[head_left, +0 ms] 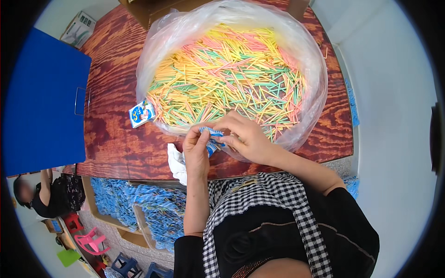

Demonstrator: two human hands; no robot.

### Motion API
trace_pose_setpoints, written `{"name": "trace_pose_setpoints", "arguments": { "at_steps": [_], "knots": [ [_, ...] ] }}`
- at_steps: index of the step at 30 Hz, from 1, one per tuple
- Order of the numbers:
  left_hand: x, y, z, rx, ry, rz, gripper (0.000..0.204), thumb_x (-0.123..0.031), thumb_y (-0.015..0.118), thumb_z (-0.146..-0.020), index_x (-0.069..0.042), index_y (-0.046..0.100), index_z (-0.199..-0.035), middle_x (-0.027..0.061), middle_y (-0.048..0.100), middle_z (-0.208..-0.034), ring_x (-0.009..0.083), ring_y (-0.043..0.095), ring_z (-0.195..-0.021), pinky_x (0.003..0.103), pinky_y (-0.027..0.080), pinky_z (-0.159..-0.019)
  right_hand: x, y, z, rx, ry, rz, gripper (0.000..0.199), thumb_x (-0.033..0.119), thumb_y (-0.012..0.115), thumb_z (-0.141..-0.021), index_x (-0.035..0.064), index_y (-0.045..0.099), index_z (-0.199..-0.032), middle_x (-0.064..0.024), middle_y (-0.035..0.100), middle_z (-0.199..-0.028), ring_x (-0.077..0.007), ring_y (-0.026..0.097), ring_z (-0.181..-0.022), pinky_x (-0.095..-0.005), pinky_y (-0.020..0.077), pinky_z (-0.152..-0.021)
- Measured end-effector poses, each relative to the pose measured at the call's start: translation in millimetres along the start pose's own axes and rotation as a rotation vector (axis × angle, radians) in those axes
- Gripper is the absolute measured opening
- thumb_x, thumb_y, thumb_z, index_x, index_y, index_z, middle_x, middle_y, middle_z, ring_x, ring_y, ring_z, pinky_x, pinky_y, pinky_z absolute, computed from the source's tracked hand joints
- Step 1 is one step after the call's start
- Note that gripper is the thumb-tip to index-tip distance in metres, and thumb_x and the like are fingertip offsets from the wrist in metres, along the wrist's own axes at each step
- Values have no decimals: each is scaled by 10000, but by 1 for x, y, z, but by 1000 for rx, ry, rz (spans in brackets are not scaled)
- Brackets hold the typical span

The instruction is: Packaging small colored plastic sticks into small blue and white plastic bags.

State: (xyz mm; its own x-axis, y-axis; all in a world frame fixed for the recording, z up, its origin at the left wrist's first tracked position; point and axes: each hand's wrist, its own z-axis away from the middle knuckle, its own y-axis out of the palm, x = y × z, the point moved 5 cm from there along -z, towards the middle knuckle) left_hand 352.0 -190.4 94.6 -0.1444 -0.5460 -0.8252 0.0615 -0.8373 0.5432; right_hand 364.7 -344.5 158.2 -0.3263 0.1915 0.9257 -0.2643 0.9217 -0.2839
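Observation:
At the near edge of the table, my left hand (196,146) pinches a small blue-and-white packet (211,131) between thumb and fingers. From the other side my right hand (248,139) has its thumb and fingertips closed on the same packet; whether a stick is between them is too small to tell. Just beyond both hands lies a wide heap of thin pink, yellow, orange and green sticks (222,78) inside a clear plastic bag (311,60) with its rim rolled open. Another blue-and-white packet (141,113) rests against the bag's left side. A white cloth (176,163) lies beside my left wrist.
The red-brown wood-grain table (111,134) carries the bag and a cardboard box (162,8) at the back. A blue panel (46,102) stands at the left. Below the front edge are boxes filled with blue packets (160,208). Another person (46,194) is at far left, near stools (92,241).

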Motion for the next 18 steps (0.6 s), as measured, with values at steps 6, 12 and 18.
{"name": "trace_pose_setpoints", "arguments": {
  "at_steps": [6, 12, 18],
  "knots": [
    [-41, -45, -4, -202, 176, -190, 111, -86, 566, -923, -23, 581, -1014, 81, 644, -973, 178, 637, -881, 348, 505, -853, -10, -22, 6, -82, 91, -59, 212, 13, 615, -839, 25, 622, -1051, -94, 581, -904, -195, 581, -759, -296, 456, -678],
    [-98, -155, -37, -468, 345, -244, 64, -77, 555, -927, -40, 574, -975, 29, 595, -814, 115, 577, -697, 253, 498, -670, -36, -32, 21, -75, 169, -44, 135, 29, 584, -884, -10, 625, -1006, -77, 600, -867, -153, 583, -786, -264, 452, -709],
    [-108, -200, -92, -644, 519, -881, 250, -201, 538, -957, 38, 605, -925, 64, 605, -862, 138, 546, -774, 298, 443, -706, -41, -23, 30, -55, 160, 188, 101, 67, 605, -853, -5, 610, -924, -123, 617, -863, -278, 607, -794, -354, 474, -716]
  ]
}}
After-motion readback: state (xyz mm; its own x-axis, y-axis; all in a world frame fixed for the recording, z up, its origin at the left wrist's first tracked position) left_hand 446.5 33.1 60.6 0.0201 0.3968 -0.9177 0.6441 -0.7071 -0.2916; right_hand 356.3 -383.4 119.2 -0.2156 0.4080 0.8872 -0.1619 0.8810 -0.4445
